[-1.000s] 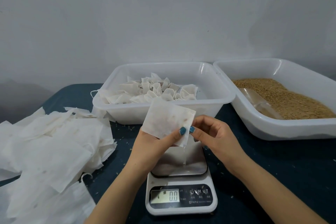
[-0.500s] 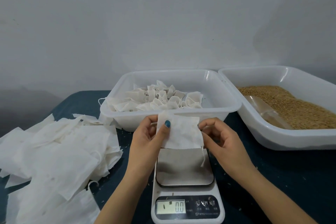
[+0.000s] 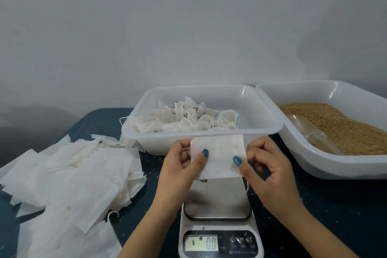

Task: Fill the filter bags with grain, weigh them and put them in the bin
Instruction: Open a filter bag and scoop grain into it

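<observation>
An empty white filter bag is held flat above the scale. My left hand pinches its left edge and my right hand pinches its right edge, thumbs on the front. The scale display reads 0.0 and its steel platform is bare. Behind the hands stands a white bin with several filled, tied bags. At the right, a second white bin holds brown grain with a clear scoop lying in it.
A loose heap of empty filter bags covers the dark blue table at the left. Stray grains are scattered on the cloth around the scale. A grey wall rises right behind the bins.
The bag was tilted in my left hand, with my right hand at its corner. It is now turned level and stretched between both hands, each pinching one side.
</observation>
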Tool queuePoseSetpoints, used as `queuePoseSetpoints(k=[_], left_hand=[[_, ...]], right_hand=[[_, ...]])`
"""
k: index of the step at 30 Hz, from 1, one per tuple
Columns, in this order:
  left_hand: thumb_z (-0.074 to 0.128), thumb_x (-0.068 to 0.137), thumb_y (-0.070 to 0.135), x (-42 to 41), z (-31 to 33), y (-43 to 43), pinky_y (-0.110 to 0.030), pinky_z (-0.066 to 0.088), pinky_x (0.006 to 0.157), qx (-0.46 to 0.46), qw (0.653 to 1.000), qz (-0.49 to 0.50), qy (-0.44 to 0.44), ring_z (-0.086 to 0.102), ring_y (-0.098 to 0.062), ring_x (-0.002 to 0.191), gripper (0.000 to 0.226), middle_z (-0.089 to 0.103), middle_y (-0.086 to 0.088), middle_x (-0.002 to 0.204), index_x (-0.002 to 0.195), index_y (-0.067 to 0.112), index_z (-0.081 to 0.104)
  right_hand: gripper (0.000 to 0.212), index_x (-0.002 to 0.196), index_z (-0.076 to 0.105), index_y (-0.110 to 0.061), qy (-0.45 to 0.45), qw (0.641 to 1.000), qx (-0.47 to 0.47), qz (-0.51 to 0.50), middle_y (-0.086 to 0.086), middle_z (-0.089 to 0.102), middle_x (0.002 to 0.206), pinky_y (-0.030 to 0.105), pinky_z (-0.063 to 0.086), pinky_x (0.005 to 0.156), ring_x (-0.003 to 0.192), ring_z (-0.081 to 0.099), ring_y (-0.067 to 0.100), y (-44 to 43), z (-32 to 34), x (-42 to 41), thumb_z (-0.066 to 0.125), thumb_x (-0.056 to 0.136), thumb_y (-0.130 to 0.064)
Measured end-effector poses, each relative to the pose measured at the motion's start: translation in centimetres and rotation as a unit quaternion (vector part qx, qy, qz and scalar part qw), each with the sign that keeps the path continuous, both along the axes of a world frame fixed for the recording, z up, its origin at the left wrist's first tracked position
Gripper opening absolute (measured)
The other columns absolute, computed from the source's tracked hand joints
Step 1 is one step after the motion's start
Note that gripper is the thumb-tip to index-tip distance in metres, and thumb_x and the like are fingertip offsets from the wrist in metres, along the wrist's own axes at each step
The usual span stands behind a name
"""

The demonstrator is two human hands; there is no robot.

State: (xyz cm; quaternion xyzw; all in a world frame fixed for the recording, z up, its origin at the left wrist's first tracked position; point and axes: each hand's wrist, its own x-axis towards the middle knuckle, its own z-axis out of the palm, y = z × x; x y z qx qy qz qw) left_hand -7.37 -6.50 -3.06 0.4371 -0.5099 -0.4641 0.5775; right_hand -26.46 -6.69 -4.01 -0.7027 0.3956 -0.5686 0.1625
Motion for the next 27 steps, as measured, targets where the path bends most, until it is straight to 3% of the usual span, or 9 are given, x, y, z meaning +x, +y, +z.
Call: queuePoseSetpoints(k=[4, 6, 8, 10, 12, 15, 20, 23, 27], left_hand=[[0.072, 0.074, 0.032, -0.2, 0.1, 0.1, -0.021, 0.051, 0.051, 0.024, 0.999, -0.024, 0.010, 0.068, -0.012, 0.070, 0.047, 0.073, -0.009, 0.090, 0.114, 0.012, 0.058], [0.073, 0.077, 0.041, -0.4, 0.1, 0.2, -0.019, 0.053, 0.062, 0.014, 1.000, -0.004, -0.015, 0.068, -0.009, 0.080, 0.048, 0.072, -0.007, 0.103, 0.117, 0.020, 0.056], [0.073, 0.081, 0.055, -0.4, 0.1, 0.5, -0.016, 0.050, 0.085, -0.065, 0.991, 0.036, -0.109, 0.063, -0.001, 0.106, 0.059, 0.061, 0.006, 0.125, 0.129, 0.031, 0.048], [0.070, 0.075, 0.065, 0.0, 0.1, 0.6, -0.016, 0.036, 0.107, -0.199, 0.935, 0.047, -0.291, 0.042, -0.005, 0.134, 0.082, 0.040, 0.011, 0.143, 0.143, 0.033, 0.036], [0.071, 0.071, 0.070, -0.2, 0.0, 0.8, -0.022, 0.024, 0.117, -0.290, 0.855, 0.035, -0.429, 0.028, -0.013, 0.145, 0.097, 0.030, 0.008, 0.151, 0.149, 0.028, 0.032], [0.070, 0.077, 0.055, -1.1, -0.1, 0.6, -0.029, 0.030, 0.116, -0.329, 0.814, 0.038, -0.477, 0.036, -0.014, 0.139, 0.085, 0.044, 0.003, 0.143, 0.146, 0.014, 0.041], [0.064, 0.080, 0.045, -0.7, 0.1, 0.9, -0.009, 0.037, 0.091, -0.254, 0.876, 0.035, -0.408, 0.052, -0.002, 0.106, 0.055, 0.058, 0.012, 0.116, 0.127, 0.019, 0.051], [0.063, 0.076, 0.050, -0.4, 0.3, 1.0, -0.014, 0.042, 0.083, -0.177, 0.906, -0.015, -0.385, 0.055, 0.000, 0.105, 0.051, 0.058, 0.022, 0.113, 0.122, 0.032, 0.049], [0.073, 0.079, 0.042, -0.4, 0.6, 0.9, -0.032, 0.051, 0.083, -0.150, 0.921, -0.050, -0.355, 0.060, -0.006, 0.100, 0.043, 0.062, 0.017, 0.107, 0.114, 0.030, 0.052]], right_hand=[[0.031, 0.068, 0.064, -0.013, 0.003, 0.997, -0.076, 0.000, -0.010, 0.059, 0.082, 0.035, 0.044, 0.054, 0.071, 0.055, 0.017, 0.3, 0.1, 0.0, 0.064, 0.089, -0.036], [0.031, 0.069, 0.065, -0.012, 0.032, 0.994, -0.103, -0.024, -0.010, 0.061, 0.077, 0.034, 0.045, 0.056, 0.070, 0.055, 0.015, 0.3, 0.0, 0.0, 0.062, 0.092, -0.033], [0.029, 0.071, 0.066, -0.014, 0.060, 0.991, -0.110, -0.048, -0.011, 0.060, 0.074, 0.034, 0.045, 0.056, 0.069, 0.054, 0.014, 0.2, -0.1, 0.0, 0.060, 0.093, -0.032], [0.028, 0.073, 0.066, -0.017, 0.081, 0.990, -0.102, -0.059, -0.013, 0.060, 0.073, 0.033, 0.044, 0.056, 0.070, 0.054, 0.013, 0.1, -0.1, 0.1, 0.058, 0.094, -0.034], [0.027, 0.075, 0.066, -0.019, 0.093, 0.990, -0.100, -0.044, -0.018, 0.058, 0.076, 0.027, 0.043, 0.061, 0.073, 0.053, 0.008, 0.2, 0.0, 0.2, 0.057, 0.093, -0.037], [0.027, 0.081, 0.066, -0.022, 0.112, 0.988, -0.106, 0.010, -0.025, 0.055, 0.083, 0.019, 0.040, 0.069, 0.080, 0.052, 0.003, 0.4, 0.2, 0.4, 0.062, 0.089, -0.047], [0.056, 0.093, 0.070, -0.017, 0.159, 0.977, -0.140, 0.030, -0.017, 0.058, 0.094, 0.022, 0.045, 0.074, 0.089, 0.053, 0.009, 0.4, 0.2, 0.5, 0.072, 0.071, -0.069], [0.049, 0.092, 0.070, -0.018, 0.188, 0.969, -0.163, -0.013, -0.011, 0.054, 0.095, 0.019, 0.042, 0.072, 0.090, 0.049, 0.008, 0.1, 0.0, 0.3, 0.071, 0.076, -0.064], [0.026, 0.083, 0.072, -0.023, 0.197, 0.958, -0.205, -0.047, -0.010, 0.054, 0.099, 0.014, 0.037, 0.073, 0.093, 0.044, 0.007, 0.2, 0.2, 0.3, 0.068, 0.089, -0.048]])
